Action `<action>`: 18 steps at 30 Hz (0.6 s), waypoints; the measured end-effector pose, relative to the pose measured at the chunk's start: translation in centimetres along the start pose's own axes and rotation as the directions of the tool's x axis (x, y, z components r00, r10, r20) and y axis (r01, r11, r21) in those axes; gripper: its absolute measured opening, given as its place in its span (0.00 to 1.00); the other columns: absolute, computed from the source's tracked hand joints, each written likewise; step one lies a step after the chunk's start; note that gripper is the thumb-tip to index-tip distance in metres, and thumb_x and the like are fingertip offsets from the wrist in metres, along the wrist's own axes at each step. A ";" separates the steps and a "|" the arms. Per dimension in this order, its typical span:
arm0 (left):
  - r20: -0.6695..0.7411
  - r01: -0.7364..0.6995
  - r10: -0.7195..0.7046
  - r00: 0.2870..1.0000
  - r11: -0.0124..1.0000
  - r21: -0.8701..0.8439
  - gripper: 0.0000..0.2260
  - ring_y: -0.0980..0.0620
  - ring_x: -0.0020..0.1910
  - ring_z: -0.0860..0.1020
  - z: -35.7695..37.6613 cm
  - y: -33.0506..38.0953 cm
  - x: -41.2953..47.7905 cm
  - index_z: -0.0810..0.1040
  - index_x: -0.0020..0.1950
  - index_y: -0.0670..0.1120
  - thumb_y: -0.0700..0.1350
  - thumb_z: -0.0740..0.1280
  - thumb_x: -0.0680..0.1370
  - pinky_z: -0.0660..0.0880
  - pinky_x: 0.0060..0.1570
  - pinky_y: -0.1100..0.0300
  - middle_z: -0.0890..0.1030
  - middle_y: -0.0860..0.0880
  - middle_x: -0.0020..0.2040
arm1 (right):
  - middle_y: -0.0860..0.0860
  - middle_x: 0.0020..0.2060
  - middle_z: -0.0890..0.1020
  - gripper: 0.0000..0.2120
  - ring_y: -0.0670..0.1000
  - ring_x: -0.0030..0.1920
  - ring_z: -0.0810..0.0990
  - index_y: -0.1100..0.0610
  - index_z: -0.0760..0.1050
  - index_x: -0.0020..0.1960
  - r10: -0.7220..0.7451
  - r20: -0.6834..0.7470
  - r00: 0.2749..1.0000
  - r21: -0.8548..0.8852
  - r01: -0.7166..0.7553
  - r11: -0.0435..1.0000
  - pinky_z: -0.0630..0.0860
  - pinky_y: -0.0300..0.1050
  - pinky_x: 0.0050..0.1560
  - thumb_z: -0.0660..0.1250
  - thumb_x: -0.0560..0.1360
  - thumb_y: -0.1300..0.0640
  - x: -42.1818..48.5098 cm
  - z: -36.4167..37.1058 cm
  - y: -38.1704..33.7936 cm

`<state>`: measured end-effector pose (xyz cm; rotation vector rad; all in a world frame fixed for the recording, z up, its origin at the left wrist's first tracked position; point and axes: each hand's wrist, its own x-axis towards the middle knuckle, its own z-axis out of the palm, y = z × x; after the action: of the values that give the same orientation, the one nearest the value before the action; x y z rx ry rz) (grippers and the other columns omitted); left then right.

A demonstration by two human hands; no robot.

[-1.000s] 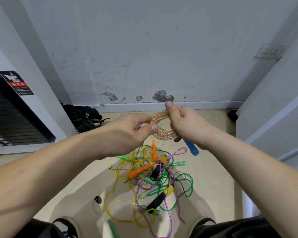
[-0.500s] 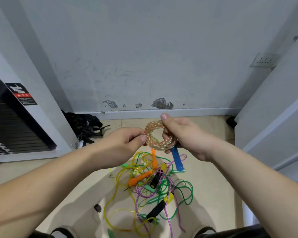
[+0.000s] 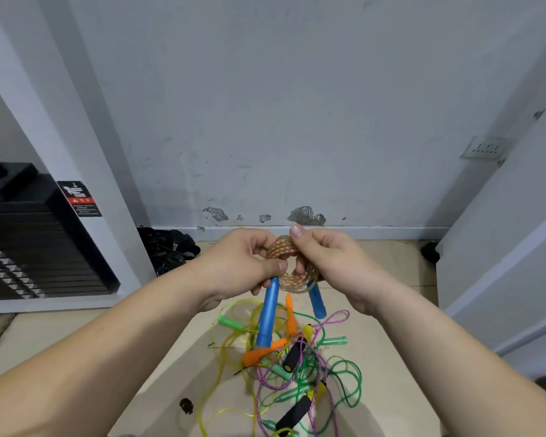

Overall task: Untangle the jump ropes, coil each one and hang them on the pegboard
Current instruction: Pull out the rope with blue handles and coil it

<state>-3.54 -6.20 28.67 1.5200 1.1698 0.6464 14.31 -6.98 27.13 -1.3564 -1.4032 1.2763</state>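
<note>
both hands up in front of the wall (image 3: 297,121), and between them the coiled rope (image 3: 293,280), a tight orange-flecked ring held above the floor (image 3: 394,335). left hand (image 3: 234,266) has its fingers curled, thumb pinching the coil's left side. right hand (image 3: 331,263) grips the right side, fingers curled around the ring. two blue handles dangle below, the long blue handle (image 3: 268,313) under the left hand, the short blue handle (image 3: 316,301) under the right. on the floor beneath lies the tangle (image 3: 297,370) of yellow, green and purple ropes.
</note>
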 end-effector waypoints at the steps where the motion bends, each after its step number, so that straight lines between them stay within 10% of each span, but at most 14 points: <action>1: -0.010 0.002 -0.002 1.000 1.000 -0.004 0.01 0.61 0.20 0.71 -0.2 -0.1 0.1 0.80 0.50 0.39 0.35 0.70 0.80 0.64 0.20 0.69 0.76 0.56 0.25 | 0.54 0.33 0.80 0.19 0.51 0.36 0.75 0.56 0.80 0.42 0.010 0.001 1.000 0.001 -0.010 1.000 0.71 0.48 0.43 0.66 0.79 0.40 0.1 0.1 0.0; 13: -0.172 0.092 -0.152 0.973 0.946 -0.312 0.04 0.53 0.26 0.70 -3.2 -0.2 7.2 0.80 0.49 0.39 0.33 0.69 0.76 0.65 0.24 0.60 0.79 0.44 0.36 | 0.55 0.46 0.85 0.08 0.53 0.45 0.82 0.61 0.81 0.57 0.110 0.013 0.994 0.215 -0.110 0.971 0.78 0.51 0.54 0.70 0.79 0.63 6.8 -0.7 0.3; 18: -0.228 0.133 -0.198 0.953 0.952 -0.275 0.07 0.50 0.27 0.68 -5.0 1.8 14.4 0.80 0.43 0.42 0.34 0.64 0.70 0.61 0.26 0.60 0.78 0.40 0.38 | 0.54 0.46 0.86 0.06 0.53 0.49 0.85 0.56 0.82 0.49 0.156 0.074 0.985 0.028 -0.158 0.987 0.77 0.54 0.60 0.72 0.74 0.63 14.6 -3.2 -1.6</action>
<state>-1.92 9.04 29.33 1.1293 1.3340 0.8593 15.40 8.02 27.82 -1.4343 -1.3379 1.4579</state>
